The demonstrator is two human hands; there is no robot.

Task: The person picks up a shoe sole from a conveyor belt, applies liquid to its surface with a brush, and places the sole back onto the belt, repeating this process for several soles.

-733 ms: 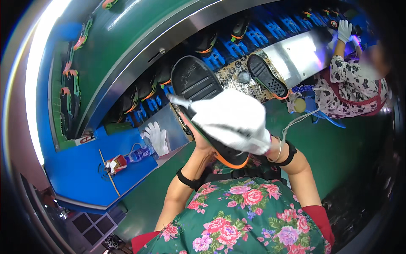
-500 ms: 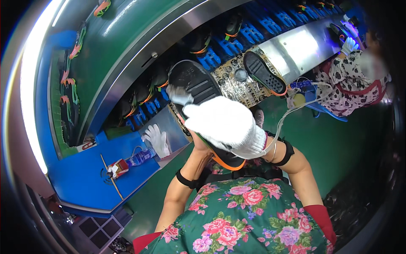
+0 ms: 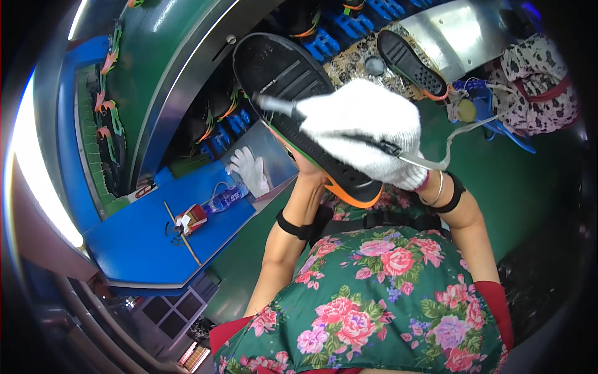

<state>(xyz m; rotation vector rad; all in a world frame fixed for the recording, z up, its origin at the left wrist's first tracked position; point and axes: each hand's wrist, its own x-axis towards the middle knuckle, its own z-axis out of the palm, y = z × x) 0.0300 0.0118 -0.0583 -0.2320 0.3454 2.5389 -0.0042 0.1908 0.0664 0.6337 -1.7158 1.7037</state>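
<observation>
My bare left hand (image 3: 304,163) is closed around the underside of a black shoe sole (image 3: 293,68) with an orange-edged heel; the sole partly hides its fingers. The sole's inner face, with ridges and small holes, is turned up. My right hand (image 3: 367,128), in a white knitted glove, grips a brush (image 3: 274,104). The brush's pale tip lies over the sole's left edge, though contact is hard to tell. A clear tube (image 3: 447,146) runs from beside this hand toward the right. Beyond, another black sole (image 3: 408,59) lies on the taped bench top (image 3: 349,65).
At left, a blue table (image 3: 137,249) carries a stick (image 3: 180,232), a red box (image 3: 192,218), a bottle (image 3: 227,198) and a white glove (image 3: 249,171). Blue racks (image 3: 321,45) with shoe parts line the back. A person in patterned clothing (image 3: 539,81) sits at right beside a blue stool (image 3: 498,128).
The view has shifted. The brush tip, blurred before, now shows sharply farther along the sole's left edge. My gloved hand has turned, baring more of the sole's heel and the tube.
</observation>
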